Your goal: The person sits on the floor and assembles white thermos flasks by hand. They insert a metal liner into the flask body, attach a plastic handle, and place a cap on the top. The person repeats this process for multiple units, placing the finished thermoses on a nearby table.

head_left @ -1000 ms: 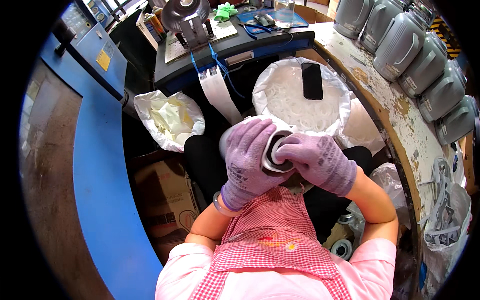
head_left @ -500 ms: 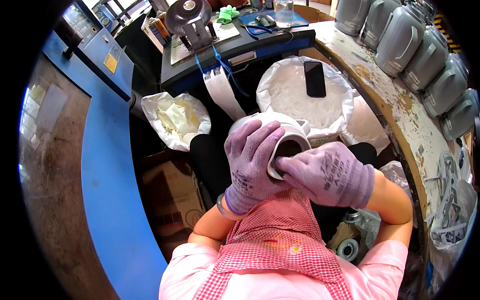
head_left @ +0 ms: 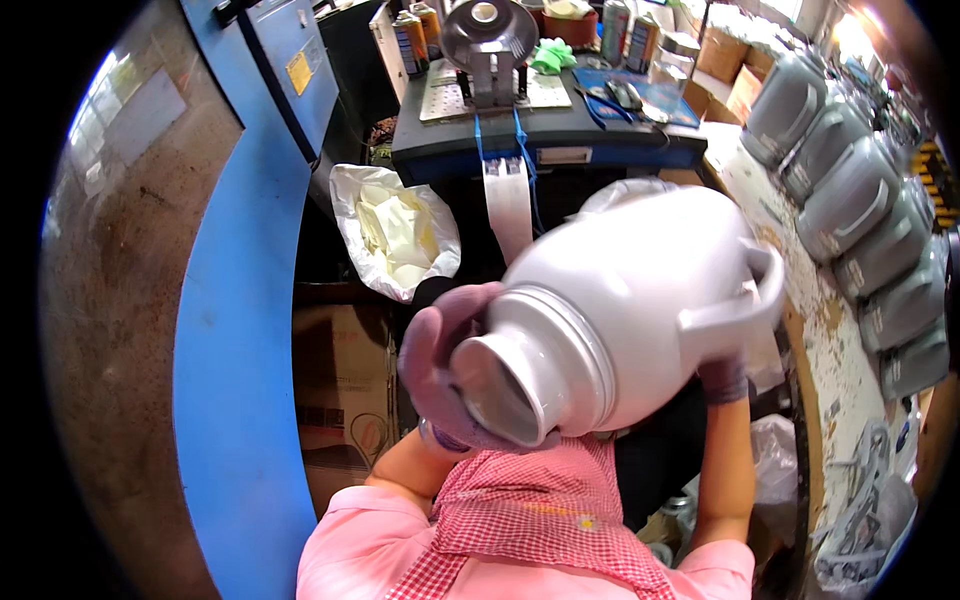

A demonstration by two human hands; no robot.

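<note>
A large glossy pale-grey plastic jug body (head_left: 640,290) lies tilted across my lap. Its wide open neck points toward the lower left, and its loop handle sticks out at the right. My left hand (head_left: 432,350), in a purple work glove, cups the neck, with the fingers along its far side and the palm under the rim. On the other side, my right hand (head_left: 724,380), also gloved, bears the jug from below near the handle. The jug hides most of that hand and its fingers.
Several similar darker-grey jugs (head_left: 850,200) line the worn bench at the right. Ahead, a dark table (head_left: 420,140) carries a round metal fixture (head_left: 490,50), pliers and spray cans. A white-lined bag (head_left: 395,230) with pale pieces stands left of my knees, beside a blue panel (head_left: 235,400).
The jug has come up closer and turned, its neck now toward the left. My right hand has left the opening and moved under the body. The view has shifted.
</note>
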